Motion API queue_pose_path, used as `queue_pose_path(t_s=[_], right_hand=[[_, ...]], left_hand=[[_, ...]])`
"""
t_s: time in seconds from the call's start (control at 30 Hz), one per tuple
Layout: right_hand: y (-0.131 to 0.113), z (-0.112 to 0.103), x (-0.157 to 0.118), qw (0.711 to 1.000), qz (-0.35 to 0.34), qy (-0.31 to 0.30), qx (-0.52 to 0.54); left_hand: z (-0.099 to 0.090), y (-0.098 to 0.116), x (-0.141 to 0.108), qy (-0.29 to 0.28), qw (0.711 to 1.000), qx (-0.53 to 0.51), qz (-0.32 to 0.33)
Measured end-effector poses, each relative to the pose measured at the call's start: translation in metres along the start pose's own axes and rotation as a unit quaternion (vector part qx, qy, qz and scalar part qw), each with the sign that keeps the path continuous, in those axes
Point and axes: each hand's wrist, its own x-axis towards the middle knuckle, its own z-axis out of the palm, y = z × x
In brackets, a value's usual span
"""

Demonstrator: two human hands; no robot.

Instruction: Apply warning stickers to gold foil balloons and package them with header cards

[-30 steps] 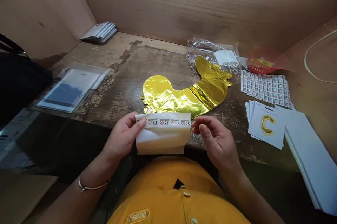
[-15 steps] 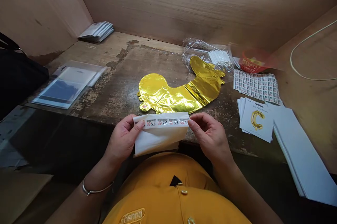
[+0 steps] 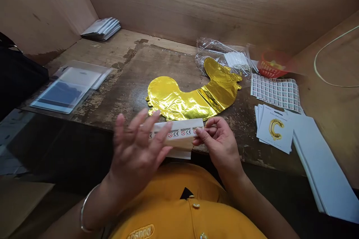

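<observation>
By near edge of table (image 3: 129,82), sticker strip (image 3: 179,133): print up, prob. for easy view.
R hand (image 3: 217,140): pinching strip's R end, prob. to steady it.
L hand (image 3: 137,149): blurred, splayed across L end; can't tell if touching.
Gold foil balloon (image 3: 183,105): flat, just beyond strip, prob. for quick reach.
"C" cards (image 3: 275,128): R side, nr sticker sheets (image 3: 276,91), prob. out of hands' way.

A black bag (image 3: 24,78) sits left — a white cable (image 3: 315,64) loops right.
</observation>
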Motion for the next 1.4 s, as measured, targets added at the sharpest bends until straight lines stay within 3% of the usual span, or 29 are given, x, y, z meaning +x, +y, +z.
queue_pose_path(t_s=[0.1,0.27,0.4,0.5,0.6,0.8,1.07,1.2,1.3,1.4], right_hand=[[-0.003,0.008,-0.007,0.999,-0.025,-0.023,-0.004],[-0.004,0.010,-0.017,0.994,-0.093,-0.042,-0.039],[-0.009,0.003,-0.014,0.989,-0.059,-0.101,-0.095],[-0.012,0.000,-0.013,0.987,-0.042,-0.101,-0.117],[-0.013,0.000,-0.014,0.982,-0.070,-0.083,-0.152],[-0.010,0.000,-0.017,0.971,-0.094,-0.076,-0.206],[-0.018,-0.012,-0.007,0.916,-0.197,-0.101,-0.334],[-0.013,-0.013,-0.002,0.930,-0.119,-0.180,-0.297],[-0.009,-0.013,-0.001,0.943,-0.080,-0.150,-0.285],[-0.007,-0.018,-0.001,0.947,-0.080,-0.114,-0.289]], left_hand=[[0.003,0.005,0.010,-0.037,0.996,0.005,0.080],[0.013,-0.004,0.012,-0.020,0.993,-0.068,0.099],[0.013,-0.005,0.007,-0.018,0.990,-0.107,0.090],[0.011,-0.003,0.006,-0.037,0.987,-0.129,0.089],[0.008,-0.003,0.007,-0.076,0.979,-0.178,0.066],[-0.004,-0.002,0.013,-0.207,0.944,-0.256,-0.013],[-0.004,0.003,0.021,-0.227,0.919,-0.301,-0.114],[0.000,0.002,0.024,-0.231,0.908,-0.332,-0.108],[-0.001,-0.007,0.024,-0.263,0.905,-0.320,-0.100],[-0.006,-0.026,0.019,-0.295,0.878,-0.341,-0.163]])
